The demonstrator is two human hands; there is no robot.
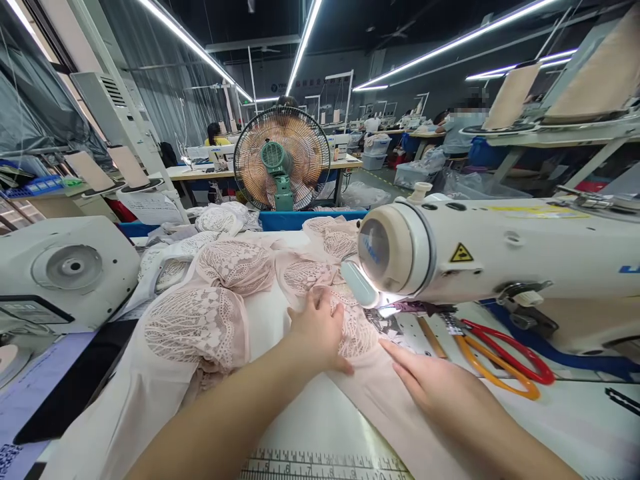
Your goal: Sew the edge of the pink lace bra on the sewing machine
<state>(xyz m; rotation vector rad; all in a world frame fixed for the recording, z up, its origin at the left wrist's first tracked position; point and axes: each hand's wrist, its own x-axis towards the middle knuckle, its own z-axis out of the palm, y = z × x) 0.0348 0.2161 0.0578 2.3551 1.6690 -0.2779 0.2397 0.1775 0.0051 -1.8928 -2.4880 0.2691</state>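
A pale pink lace bra lies on the white table under the head of a sewing machine. My left hand rests on its lace cup with the fingers spread, just left of the lit needle area. To the right, my right hand lies with fingers stretched out along the smooth pink band below the cup. The machine head hides the needle and presser foot. Left of my hands, more pink lace bras are piled, their bands trailing toward me.
Scissors with red and orange handles lie right of the needle area. A printed ruler scale runs along the front edge. Another white machine stands at left, beside a black tablet-like panel. Beyond the table is a large fan.
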